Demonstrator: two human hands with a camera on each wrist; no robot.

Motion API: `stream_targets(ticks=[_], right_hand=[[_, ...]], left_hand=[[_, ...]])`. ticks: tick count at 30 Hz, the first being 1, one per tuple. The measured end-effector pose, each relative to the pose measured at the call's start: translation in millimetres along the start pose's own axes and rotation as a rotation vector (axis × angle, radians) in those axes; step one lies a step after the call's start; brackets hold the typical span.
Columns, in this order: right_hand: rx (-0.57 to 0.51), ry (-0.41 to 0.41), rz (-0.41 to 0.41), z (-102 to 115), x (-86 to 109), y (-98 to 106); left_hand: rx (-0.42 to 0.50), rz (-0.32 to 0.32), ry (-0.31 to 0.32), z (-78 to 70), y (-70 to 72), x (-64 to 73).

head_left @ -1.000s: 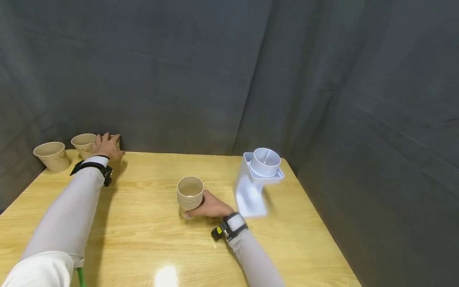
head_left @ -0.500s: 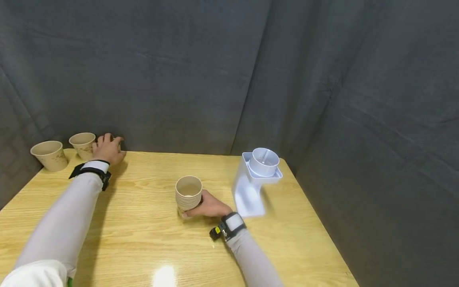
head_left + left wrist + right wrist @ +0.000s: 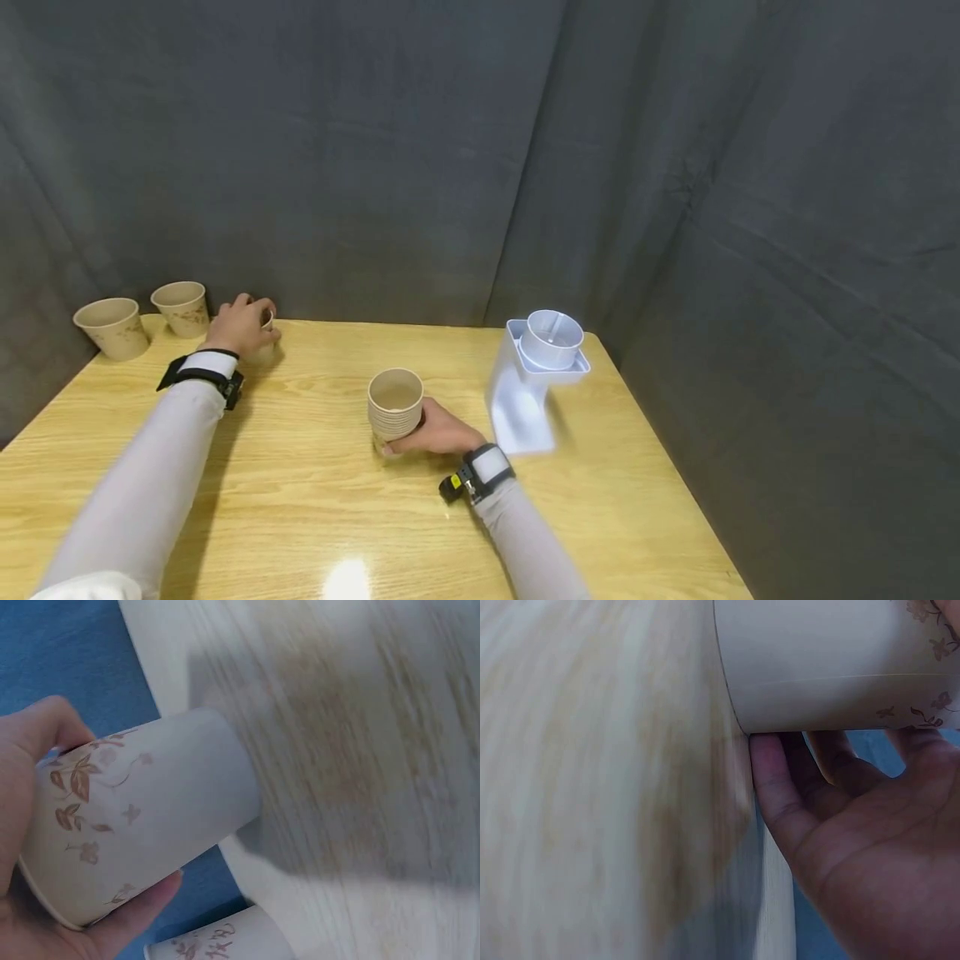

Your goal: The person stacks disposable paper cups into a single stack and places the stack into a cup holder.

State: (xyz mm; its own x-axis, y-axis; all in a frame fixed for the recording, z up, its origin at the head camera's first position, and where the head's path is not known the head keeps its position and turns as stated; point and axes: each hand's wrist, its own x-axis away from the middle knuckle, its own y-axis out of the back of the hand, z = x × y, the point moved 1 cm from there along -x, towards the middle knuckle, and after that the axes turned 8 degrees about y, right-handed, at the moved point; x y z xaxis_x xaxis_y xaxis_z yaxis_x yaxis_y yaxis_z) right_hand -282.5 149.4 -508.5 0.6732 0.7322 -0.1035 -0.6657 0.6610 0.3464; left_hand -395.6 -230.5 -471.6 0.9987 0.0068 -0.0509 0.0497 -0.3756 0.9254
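At the back left, my left hand grips a paper cup with a brown leaf print; the fingers and thumb lie round its sides near the rim. In the head view the hand hides most of that cup. Mid-table, my right hand holds a stack of beige paper cups, fingers behind it and thumb at the front. The stack stands upright, several rims nested below the top one. Seen from the right wrist, the lowest cup has its base right at the tabletop, with my fingers against its side.
Two more paper cups stand upright at the far left corner, an outer cup and an inner cup. Right of the stack is a white plastic stand with a round cup-like top. Dark curtains hang behind the wooden table.
My left hand has shifted a little right and toward me with its cup, away from the two standing cups. My right hand and the stack have stayed in place.
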Motion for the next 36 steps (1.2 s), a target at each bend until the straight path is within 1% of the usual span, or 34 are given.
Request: stream_targets(ticks=[7,14,22,29,36], right_hand=[[0.000,-0.014,-0.011,-1,0.0,-1],[-0.005,-0.013,-0.008,-1,0.6,-3],[-0.010,-0.004,-0.008,-4,0.4,-1],[0.000,-0.010,-0.011,-3,1.7,0],[-0.011,-0.004,0.001,-2,1.6,0]], left_hand=[[-0.019,-0.001,-0.022,-3.5,1.0,9.4],[0.019,0.013,-0.031,-6.7,-1.1,19.4],[0.080,0.048,-0.004,-22.9,-5.7,36.8],[0.150,0.053,-0.033,-39.2,-9.9,53.7],[0.199,0.088,-0.042,-49.4,-6.6,71.3]])
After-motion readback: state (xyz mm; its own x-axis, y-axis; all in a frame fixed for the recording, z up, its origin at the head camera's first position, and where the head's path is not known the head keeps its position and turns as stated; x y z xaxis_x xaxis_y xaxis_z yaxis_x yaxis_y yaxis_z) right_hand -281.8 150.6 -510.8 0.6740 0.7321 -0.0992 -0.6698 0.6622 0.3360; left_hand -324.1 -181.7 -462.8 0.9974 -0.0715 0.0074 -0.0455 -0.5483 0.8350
